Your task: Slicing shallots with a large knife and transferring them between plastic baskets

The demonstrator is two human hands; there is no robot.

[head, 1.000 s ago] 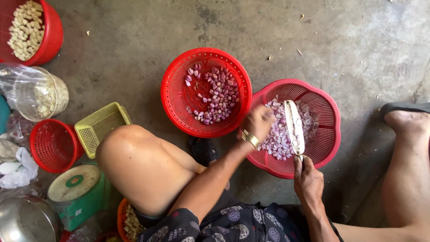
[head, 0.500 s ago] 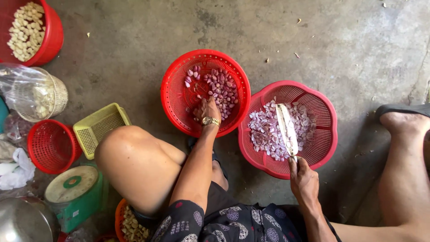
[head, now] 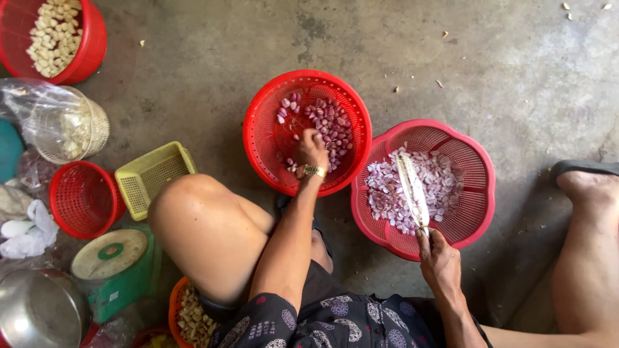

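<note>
- A clear plastic bag is seen well to the left of the left hand, draped over a pale mesh basket with whitish pieces inside.
- A green kitchen scale with a round pale dial and a red mark at its centre is placed below and far left of the left hand, beside the bent knee.
- White crumpled plastic is seen at the left edge, next to a small red basket and a yellow rectangular basket.
- The left hand is lowered into the round red basket, fingers curled down among the purple shallots; whether a shallot is gripped cannot be told. A gold bracelet is worn at the wrist.
- The right hand is closed around the handle of a knife, whose pale blade is pointed up and away from the hand.
- The blade is held over the pink scalloped basket, just right of the left hand, above a layer of cut shallot pieces.
- A red tub of pale cloves is set far up and left of both hands.
- An orange basket with tan pieces is partly hidden under the leg, below the left hand.
</note>
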